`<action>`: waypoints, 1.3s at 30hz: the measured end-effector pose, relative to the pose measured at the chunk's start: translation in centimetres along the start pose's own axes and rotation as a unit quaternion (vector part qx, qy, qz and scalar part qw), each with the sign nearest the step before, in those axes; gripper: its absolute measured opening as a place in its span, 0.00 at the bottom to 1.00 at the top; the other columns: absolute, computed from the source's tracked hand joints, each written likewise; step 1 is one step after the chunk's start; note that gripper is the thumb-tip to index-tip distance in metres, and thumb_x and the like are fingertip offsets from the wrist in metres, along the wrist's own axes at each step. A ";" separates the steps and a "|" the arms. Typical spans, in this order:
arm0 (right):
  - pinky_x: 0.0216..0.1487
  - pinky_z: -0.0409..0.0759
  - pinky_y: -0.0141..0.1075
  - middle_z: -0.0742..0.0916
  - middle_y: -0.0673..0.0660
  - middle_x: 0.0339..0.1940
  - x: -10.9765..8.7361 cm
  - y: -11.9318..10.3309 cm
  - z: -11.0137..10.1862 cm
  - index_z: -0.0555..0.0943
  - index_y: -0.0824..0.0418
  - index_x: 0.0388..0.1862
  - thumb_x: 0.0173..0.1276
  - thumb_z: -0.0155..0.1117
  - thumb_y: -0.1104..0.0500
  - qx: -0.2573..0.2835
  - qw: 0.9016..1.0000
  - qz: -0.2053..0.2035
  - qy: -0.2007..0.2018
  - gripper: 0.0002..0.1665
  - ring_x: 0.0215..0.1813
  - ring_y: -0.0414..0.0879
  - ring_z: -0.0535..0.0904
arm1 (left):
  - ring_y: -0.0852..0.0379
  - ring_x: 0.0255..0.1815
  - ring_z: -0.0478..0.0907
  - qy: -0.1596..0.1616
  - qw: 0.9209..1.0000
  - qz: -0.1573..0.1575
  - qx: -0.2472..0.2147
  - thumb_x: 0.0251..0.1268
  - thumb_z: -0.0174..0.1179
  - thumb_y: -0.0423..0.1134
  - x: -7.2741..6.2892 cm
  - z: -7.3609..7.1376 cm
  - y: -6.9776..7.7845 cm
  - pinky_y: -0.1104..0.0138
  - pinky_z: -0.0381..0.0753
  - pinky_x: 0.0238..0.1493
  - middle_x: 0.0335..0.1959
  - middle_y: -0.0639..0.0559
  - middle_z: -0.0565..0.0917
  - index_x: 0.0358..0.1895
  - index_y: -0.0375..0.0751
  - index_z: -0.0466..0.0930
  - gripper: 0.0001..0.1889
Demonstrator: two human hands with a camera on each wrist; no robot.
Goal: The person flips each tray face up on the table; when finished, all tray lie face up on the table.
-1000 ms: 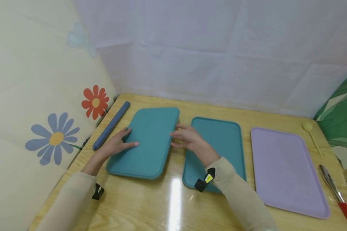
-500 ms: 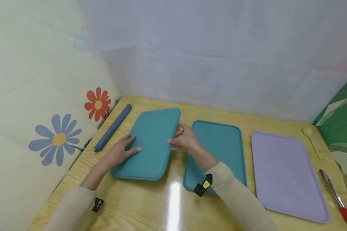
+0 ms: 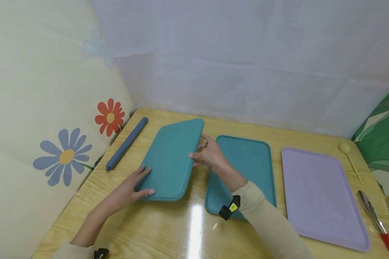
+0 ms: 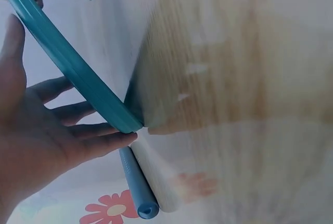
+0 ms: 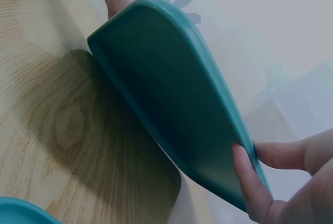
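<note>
A teal tray [image 3: 170,158] stands tilted over the left part of the wooden table, its right edge raised and its left edge low. In the right wrist view its recessed side [image 5: 161,83] faces the table, so the smooth back points up. My right hand [image 3: 210,154] pinches the raised right edge, thumb on the upper face and fingers beneath. At the near-left corner, my left hand [image 3: 134,190] touches the tray with spread, straight fingers. The left wrist view has the tray's rim [image 4: 78,73] lying across those fingers [image 4: 104,143].
A second teal tray [image 3: 246,169] lies flat under my right forearm, with a lilac tray [image 3: 324,198] to its right. A blue roll [image 3: 126,144] lies along the left edge. A yellow spoon [image 3: 350,158] and red-handled tongs [image 3: 377,219] are far right.
My right hand has taken hold of the tray's right edge and raised it, so the tray tilts more. My left hand has slid toward the near-left corner.
</note>
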State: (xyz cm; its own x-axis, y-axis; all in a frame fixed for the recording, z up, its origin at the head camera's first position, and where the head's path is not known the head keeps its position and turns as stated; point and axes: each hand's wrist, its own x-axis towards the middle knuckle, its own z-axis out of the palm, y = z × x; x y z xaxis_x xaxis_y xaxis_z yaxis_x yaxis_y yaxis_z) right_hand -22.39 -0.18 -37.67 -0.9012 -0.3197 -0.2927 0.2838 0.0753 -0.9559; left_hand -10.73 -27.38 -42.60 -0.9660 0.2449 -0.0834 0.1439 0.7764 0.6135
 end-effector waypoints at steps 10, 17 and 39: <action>0.37 0.85 0.46 0.73 0.63 0.51 -0.7 -0.7 -0.1 0.50 0.53 0.79 0.57 0.69 0.75 0.000 1.000 -0.015 0.003 0.57 0.30 0.48 0.80 | 0.26 0.69 0.56 0.028 0.999 0.033 0.033 0.48 0.74 0.51 -1.4 1.1 1.4 0.39 0.68 0.58 0.72 0.30 0.58 0.72 0.35 0.61 0.49; 0.47 0.81 0.54 0.73 0.64 0.55 -1.1 -1.1 -0.1 0.50 0.52 0.79 0.57 0.70 0.74 0.003 1.000 -0.018 0.003 0.58 0.29 0.48 0.81 | 0.29 0.63 0.67 0.063 0.994 0.061 0.060 0.52 0.72 0.32 -2.3 1.6 2.6 0.49 0.79 0.49 0.70 0.34 0.65 0.70 0.43 0.67 0.39; 0.38 0.85 0.44 0.76 0.64 0.53 -1.7 -2.7 -0.3 0.53 0.51 0.78 0.58 0.72 0.68 -0.008 0.998 -0.060 0.014 0.55 0.32 0.50 0.84 | 0.51 0.35 0.85 0.253 0.923 0.258 0.133 0.65 0.62 0.50 -2.2 3.3 5.5 0.73 0.80 0.26 0.58 0.44 0.80 0.63 0.47 0.76 0.25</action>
State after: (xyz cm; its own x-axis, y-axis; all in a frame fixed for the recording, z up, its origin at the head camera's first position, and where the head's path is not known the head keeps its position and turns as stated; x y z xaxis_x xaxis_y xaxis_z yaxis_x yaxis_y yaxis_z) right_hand -21.71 0.46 -34.63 -0.9370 -0.3012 -0.1768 0.1682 0.0542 -0.9843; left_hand -7.09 -21.72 -41.60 -0.7208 0.3724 0.5846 0.5963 0.7631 0.2492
